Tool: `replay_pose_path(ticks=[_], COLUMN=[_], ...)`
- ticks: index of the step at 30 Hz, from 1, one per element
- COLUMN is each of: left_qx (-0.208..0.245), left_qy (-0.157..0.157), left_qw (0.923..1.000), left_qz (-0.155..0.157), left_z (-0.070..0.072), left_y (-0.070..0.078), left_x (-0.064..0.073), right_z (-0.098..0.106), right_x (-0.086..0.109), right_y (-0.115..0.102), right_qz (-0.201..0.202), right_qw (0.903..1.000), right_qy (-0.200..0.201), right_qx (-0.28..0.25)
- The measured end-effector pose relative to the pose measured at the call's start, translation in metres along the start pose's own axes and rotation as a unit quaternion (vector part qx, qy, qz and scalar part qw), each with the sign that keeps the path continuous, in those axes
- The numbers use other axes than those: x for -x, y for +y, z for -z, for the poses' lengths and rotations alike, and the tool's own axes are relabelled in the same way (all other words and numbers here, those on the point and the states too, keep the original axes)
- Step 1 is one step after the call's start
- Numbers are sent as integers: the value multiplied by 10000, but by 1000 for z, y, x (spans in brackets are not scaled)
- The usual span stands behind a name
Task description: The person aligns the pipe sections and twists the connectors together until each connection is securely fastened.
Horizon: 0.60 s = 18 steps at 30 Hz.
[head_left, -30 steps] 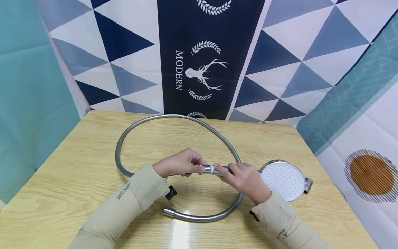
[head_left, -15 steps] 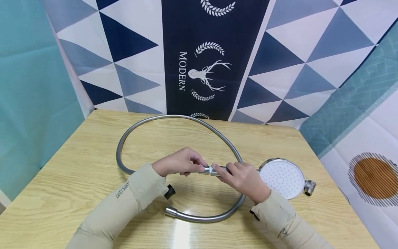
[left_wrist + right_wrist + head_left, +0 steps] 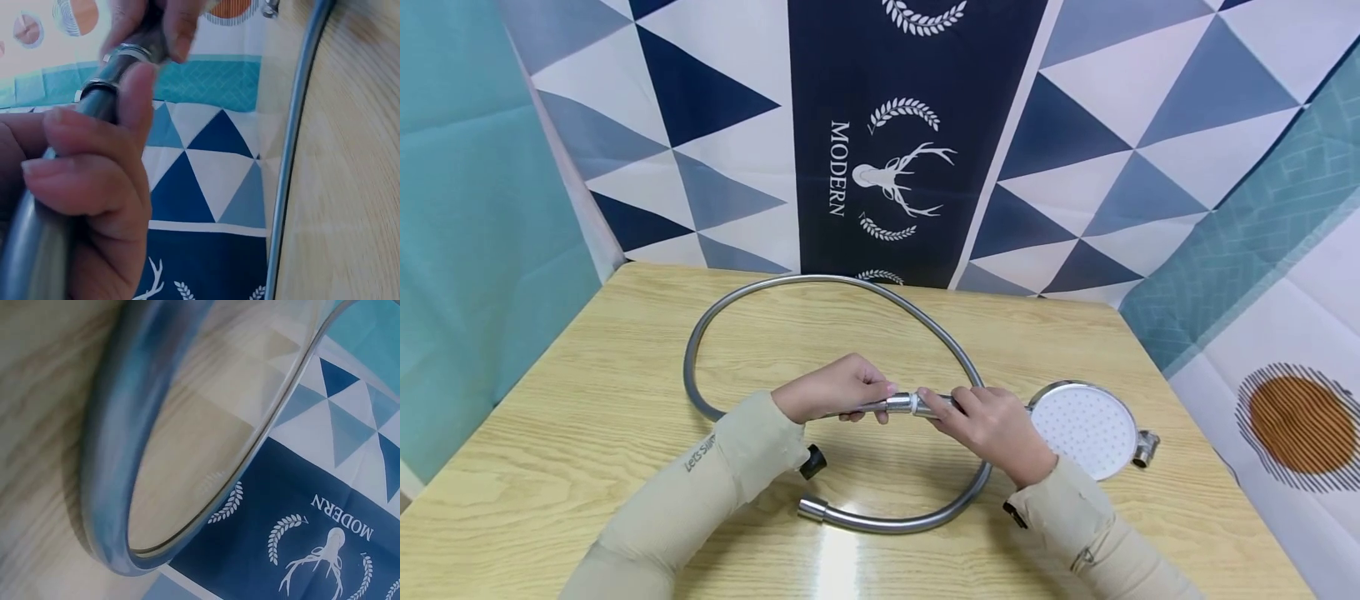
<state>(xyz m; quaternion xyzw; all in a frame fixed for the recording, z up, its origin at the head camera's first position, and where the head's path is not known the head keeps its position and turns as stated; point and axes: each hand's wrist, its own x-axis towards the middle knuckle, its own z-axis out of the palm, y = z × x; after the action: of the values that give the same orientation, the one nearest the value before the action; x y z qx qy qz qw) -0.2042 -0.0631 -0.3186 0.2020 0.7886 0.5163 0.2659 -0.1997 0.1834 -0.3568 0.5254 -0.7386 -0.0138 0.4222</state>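
Observation:
A grey metal shower hose [image 3: 887,526] loops across the table. My left hand [image 3: 827,390] grips it just behind the chrome end nut [image 3: 898,403]; the left wrist view shows the fingers [image 3: 75,184] curled round the hose. Right at that nut, with a white ring between, is the handle of a shower head, gripped by my right hand [image 3: 988,425]. Its round white spray face [image 3: 1082,429] points up beyond the right wrist. In the right wrist view the hose loop [image 3: 109,475] fills the foreground and the hand is out of sight.
The hose's other chrome end [image 3: 812,507] lies near the front of the wooden table [image 3: 565,400]. Beside the spray face sits a small chrome fitting [image 3: 1146,448]. A patterned cloth [image 3: 917,192] hangs behind the table, with more cloth at both sides.
My left thumb has moved off the front of the nut to its upper edge, and more of the nut shows. The right hand keeps its hold on the handle.

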Motion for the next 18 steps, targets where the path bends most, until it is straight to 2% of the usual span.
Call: replay_pose_path(ticks=[6, 18], left_qx=[87, 188], left_qy=[-11, 298], left_qw=[10000, 9993], left_qz=[19, 103], left_z=[-1, -9], left_y=[-1, 1], left_x=[-3, -4], right_z=[1, 1], right_x=[0, 2], right_y=[3, 1], right_qz=[65, 122], right_qw=[10000, 9998], right_qy=[-21, -54], right_qx=[-39, -127])
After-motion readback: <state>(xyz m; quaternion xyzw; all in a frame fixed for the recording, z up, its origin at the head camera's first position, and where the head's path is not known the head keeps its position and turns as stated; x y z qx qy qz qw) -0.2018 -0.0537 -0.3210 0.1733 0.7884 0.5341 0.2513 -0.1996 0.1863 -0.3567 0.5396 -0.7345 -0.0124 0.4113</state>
